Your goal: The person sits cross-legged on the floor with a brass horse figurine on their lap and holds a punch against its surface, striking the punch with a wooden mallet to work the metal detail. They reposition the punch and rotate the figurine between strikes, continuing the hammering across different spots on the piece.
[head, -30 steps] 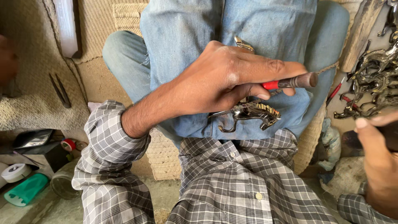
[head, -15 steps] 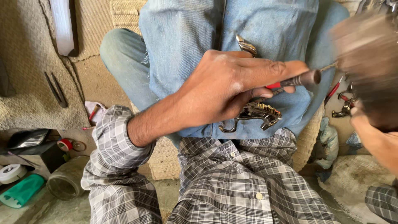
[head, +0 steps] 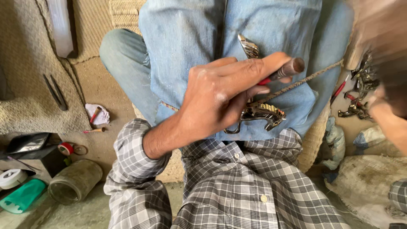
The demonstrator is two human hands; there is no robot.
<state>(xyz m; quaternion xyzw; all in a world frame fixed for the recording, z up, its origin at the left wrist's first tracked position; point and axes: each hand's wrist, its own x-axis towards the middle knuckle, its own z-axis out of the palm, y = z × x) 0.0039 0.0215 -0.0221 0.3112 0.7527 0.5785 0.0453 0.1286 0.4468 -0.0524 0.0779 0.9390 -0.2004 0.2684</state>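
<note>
A: Left hand, fingers curled around red-handled tool, pins the ornate metal casting on the denim lap.

B: Right hand: blurred, grip unreadable. Advice: keep the casting braced, tool strokes short.

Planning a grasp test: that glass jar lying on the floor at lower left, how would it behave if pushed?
The jar lies on its side, so it would probably roll. It looks like thick glass: likely rigid, fairly heavy, breakable. Its dusty surface may give some grip.
</note>
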